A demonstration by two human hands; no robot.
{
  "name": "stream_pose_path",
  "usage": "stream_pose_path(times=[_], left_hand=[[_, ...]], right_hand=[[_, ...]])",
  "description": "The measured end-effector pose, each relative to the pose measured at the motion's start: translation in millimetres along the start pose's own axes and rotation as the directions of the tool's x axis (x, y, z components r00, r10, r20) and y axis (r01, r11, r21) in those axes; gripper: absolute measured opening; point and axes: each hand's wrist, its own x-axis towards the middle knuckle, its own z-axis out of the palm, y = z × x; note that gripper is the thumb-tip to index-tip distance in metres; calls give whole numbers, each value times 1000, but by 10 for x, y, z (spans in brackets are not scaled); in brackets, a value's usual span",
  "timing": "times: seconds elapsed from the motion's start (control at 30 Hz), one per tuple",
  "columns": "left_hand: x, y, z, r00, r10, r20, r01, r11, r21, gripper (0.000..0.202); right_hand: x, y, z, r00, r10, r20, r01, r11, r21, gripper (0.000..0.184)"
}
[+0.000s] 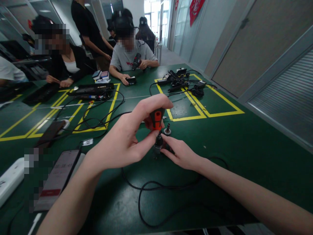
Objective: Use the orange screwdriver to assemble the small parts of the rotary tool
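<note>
Handheld tool (157, 119), tip down, long axis nearly upright (in left hand (124, 140))

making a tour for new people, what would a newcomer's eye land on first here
Probably the upright orange-and-black tool near the middle, held in the left hand, with the right hand at the dark cylindrical piece below it. Next, the yellow tape outlines on the green tabletop, and the tangle of black cables and devices beyond the hands, to the right.

One head-worn view faces forward and down, close above the table (239, 140).
</note>
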Motion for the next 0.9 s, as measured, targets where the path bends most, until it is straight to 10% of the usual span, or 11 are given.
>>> stream_pose_path(times=[0.9], left_hand=[[28,43,-71,996,-24,81,21,999,34,61]], right_hand=[[-9,19,9,1000,-12,-11,12,1000,-4,51]])
